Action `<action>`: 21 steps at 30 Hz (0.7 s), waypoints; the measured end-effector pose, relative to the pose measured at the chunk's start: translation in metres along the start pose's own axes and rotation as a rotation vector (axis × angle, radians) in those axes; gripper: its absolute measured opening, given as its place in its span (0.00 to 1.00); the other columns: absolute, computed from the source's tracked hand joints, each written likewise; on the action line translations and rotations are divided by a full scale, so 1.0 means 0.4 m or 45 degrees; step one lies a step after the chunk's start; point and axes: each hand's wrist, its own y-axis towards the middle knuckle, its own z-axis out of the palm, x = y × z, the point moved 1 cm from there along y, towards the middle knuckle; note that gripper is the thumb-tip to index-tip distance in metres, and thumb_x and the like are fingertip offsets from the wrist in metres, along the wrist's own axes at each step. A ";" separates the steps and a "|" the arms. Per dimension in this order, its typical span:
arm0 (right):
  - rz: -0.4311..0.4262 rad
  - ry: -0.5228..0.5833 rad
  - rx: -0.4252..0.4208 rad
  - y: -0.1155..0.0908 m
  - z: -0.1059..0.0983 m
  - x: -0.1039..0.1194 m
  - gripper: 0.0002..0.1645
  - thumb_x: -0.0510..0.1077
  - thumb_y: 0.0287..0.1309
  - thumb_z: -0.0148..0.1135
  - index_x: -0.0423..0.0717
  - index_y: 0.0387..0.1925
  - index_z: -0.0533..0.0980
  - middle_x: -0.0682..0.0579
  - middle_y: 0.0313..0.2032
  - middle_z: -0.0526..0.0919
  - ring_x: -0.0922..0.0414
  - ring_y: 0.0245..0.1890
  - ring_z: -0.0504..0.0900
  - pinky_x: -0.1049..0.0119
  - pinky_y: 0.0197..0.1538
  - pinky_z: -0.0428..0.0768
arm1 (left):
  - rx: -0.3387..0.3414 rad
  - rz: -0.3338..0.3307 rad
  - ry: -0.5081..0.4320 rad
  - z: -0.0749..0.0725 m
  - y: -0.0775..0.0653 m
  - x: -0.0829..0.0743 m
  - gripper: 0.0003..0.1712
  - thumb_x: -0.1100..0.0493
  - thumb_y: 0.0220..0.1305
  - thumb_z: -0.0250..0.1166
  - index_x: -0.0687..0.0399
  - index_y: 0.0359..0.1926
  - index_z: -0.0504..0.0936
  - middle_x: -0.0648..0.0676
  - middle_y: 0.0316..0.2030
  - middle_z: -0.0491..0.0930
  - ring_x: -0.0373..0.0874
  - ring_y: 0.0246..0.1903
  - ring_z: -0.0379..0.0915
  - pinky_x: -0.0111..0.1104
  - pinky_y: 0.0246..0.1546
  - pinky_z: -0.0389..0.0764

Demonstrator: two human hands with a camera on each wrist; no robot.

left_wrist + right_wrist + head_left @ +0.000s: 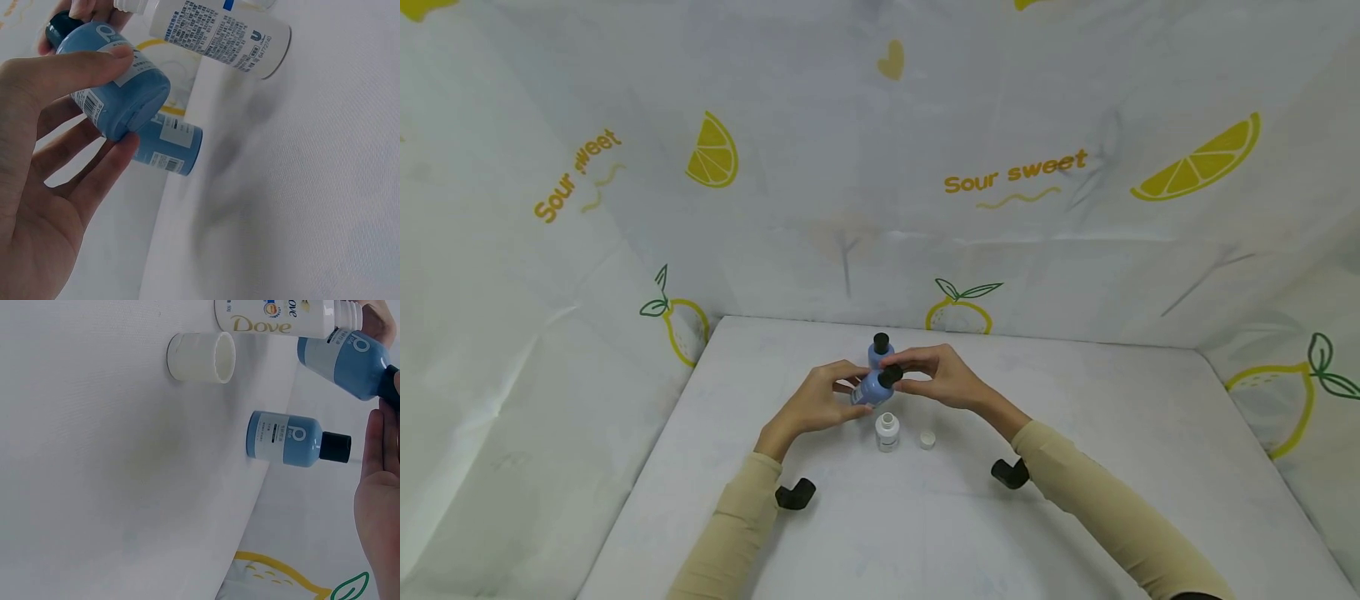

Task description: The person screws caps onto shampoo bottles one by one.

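My left hand (822, 398) grips a blue bottle (871, 390) by its body, thumb across the label, and holds it tilted above the table. The fingers of my right hand (946, 377) pinch the black cap (891, 375) at its top. Behind it a second blue bottle (284, 439) with a black cap stands upright. Nearer to me is a white Dove bottle (887, 433), its threaded neck bare. A white cap (201, 357) sits on the table to its right.
The white table (925, 533) ends at a back wall sheet (820, 167) printed with lemons. Black curved pieces (795, 494) show at both forearms, near the beige sleeves (730, 525).
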 end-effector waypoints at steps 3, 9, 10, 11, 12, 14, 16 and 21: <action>0.014 0.002 -0.009 -0.001 0.001 0.002 0.25 0.31 0.65 0.74 0.38 0.63 0.84 0.37 0.59 0.89 0.67 0.57 0.88 0.71 0.68 0.85 | 0.001 -0.001 -0.001 0.001 0.000 0.002 0.33 0.61 0.59 0.83 0.62 0.65 0.85 0.58 0.56 0.88 0.52 0.54 0.87 0.36 0.56 0.92; 0.015 -0.015 -0.027 -0.001 0.003 0.002 0.25 0.31 0.64 0.75 0.37 0.62 0.84 0.37 0.57 0.90 0.62 0.55 0.90 0.71 0.67 0.86 | 0.004 0.001 -0.004 0.005 0.002 0.006 0.33 0.62 0.59 0.82 0.62 0.65 0.84 0.59 0.56 0.88 0.53 0.54 0.87 0.37 0.56 0.93; 0.019 -0.017 -0.030 -0.001 0.004 0.002 0.25 0.30 0.63 0.75 0.37 0.62 0.84 0.37 0.57 0.90 0.62 0.55 0.90 0.71 0.66 0.86 | 0.004 0.000 -0.005 0.005 0.002 0.006 0.33 0.62 0.59 0.82 0.62 0.65 0.85 0.59 0.55 0.88 0.53 0.54 0.87 0.37 0.56 0.93; 0.024 -0.014 -0.033 -0.001 0.004 0.001 0.25 0.31 0.63 0.75 0.37 0.62 0.85 0.37 0.57 0.90 0.61 0.55 0.90 0.71 0.66 0.86 | 0.005 0.000 -0.005 0.006 0.002 0.006 0.33 0.62 0.59 0.82 0.62 0.65 0.85 0.59 0.55 0.88 0.53 0.54 0.87 0.37 0.56 0.93; 0.029 -0.015 -0.035 -0.002 0.004 0.000 0.25 0.31 0.63 0.75 0.37 0.61 0.85 0.37 0.57 0.90 0.61 0.55 0.90 0.71 0.66 0.86 | 0.006 -0.002 -0.005 0.006 0.002 0.006 0.33 0.62 0.59 0.82 0.62 0.65 0.85 0.59 0.55 0.88 0.53 0.54 0.87 0.38 0.56 0.93; 0.033 -0.018 -0.039 -0.003 0.004 -0.002 0.24 0.31 0.63 0.75 0.37 0.61 0.85 0.37 0.57 0.90 0.61 0.54 0.90 0.71 0.66 0.86 | 0.008 -0.005 -0.008 0.008 0.005 0.005 0.33 0.62 0.58 0.83 0.61 0.65 0.85 0.59 0.55 0.88 0.53 0.54 0.87 0.37 0.56 0.93; 0.030 -0.019 -0.045 -0.004 0.004 -0.004 0.24 0.31 0.63 0.75 0.37 0.61 0.85 0.37 0.57 0.90 0.61 0.54 0.90 0.71 0.66 0.86 | 0.009 -0.007 -0.012 0.011 0.007 0.005 0.33 0.62 0.58 0.83 0.62 0.65 0.85 0.59 0.56 0.88 0.54 0.54 0.87 0.37 0.56 0.93; 0.022 -0.032 -0.066 -0.008 0.002 -0.010 0.25 0.30 0.64 0.75 0.36 0.62 0.84 0.35 0.58 0.89 0.61 0.55 0.89 0.72 0.66 0.86 | 0.007 -0.015 -0.020 0.019 0.014 0.013 0.33 0.61 0.58 0.83 0.61 0.64 0.85 0.59 0.56 0.88 0.53 0.55 0.87 0.35 0.56 0.92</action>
